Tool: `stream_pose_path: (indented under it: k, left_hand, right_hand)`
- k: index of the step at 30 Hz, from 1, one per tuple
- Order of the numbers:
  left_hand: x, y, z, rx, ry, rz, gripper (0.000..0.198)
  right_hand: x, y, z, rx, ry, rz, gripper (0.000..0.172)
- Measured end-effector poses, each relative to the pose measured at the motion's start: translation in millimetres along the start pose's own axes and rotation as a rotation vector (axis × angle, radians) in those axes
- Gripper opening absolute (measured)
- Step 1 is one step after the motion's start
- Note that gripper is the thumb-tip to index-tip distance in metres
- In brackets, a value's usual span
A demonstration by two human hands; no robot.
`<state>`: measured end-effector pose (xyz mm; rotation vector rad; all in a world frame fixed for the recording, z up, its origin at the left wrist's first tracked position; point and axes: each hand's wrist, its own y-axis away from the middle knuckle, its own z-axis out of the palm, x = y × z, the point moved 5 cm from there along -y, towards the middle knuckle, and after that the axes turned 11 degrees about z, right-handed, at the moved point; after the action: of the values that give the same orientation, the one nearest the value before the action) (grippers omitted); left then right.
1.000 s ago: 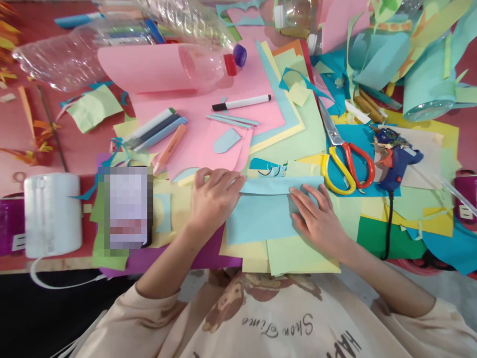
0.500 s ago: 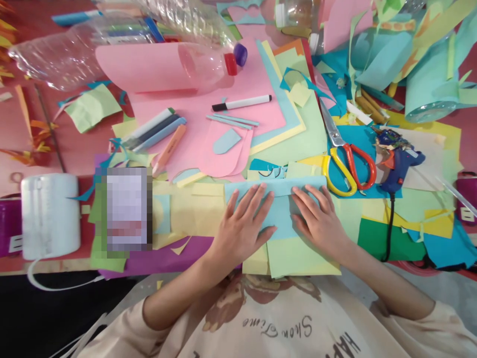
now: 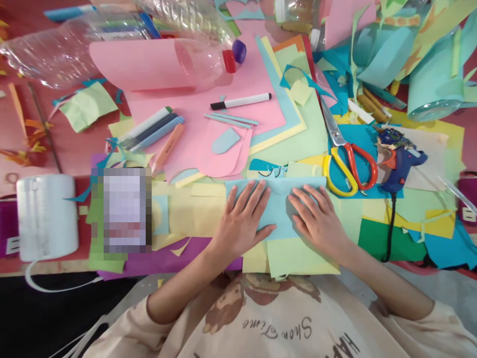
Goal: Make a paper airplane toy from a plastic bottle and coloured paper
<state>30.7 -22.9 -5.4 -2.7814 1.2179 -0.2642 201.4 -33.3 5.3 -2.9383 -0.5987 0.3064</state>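
Note:
A light blue sheet of paper (image 3: 278, 216) lies flat at the table's front, its far edge running just past my fingertips. My left hand (image 3: 242, 219) rests palm down on the sheet's left part, fingers stretched and thumb out to the side. On the right part lies my right hand (image 3: 318, 219), also palm down with its fingers spread. Both hands press on the paper without gripping it. Pale green paper (image 3: 303, 261) sticks out beneath it towards me. Close to my right fingertips are scissors (image 3: 338, 138) with one yellow and one red handle.
A blue glue gun (image 3: 400, 169) with a black cord lies at the right. Several markers (image 3: 156, 130) and pink paper (image 3: 186, 107) are beyond my left hand. Clear plastic bottles (image 3: 48, 57) lie at the back left. A phone (image 3: 124, 211) and a white device (image 3: 46, 216) are left.
A strip along the blue sheet's far edge showed a clear lower border before; now that border is hardly seen. My fingers have shifted slightly and still rest on the paper.

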Motion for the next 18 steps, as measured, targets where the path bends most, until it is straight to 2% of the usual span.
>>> stream_pose_path:
  k: [18]
  left_hand:
    - [-0.4,-0.9,-1.3,-0.056,-0.021,0.026,0.068]
  right_hand:
    - [0.7,-1.0,0.1,0.000,-0.012,-0.006,0.035]
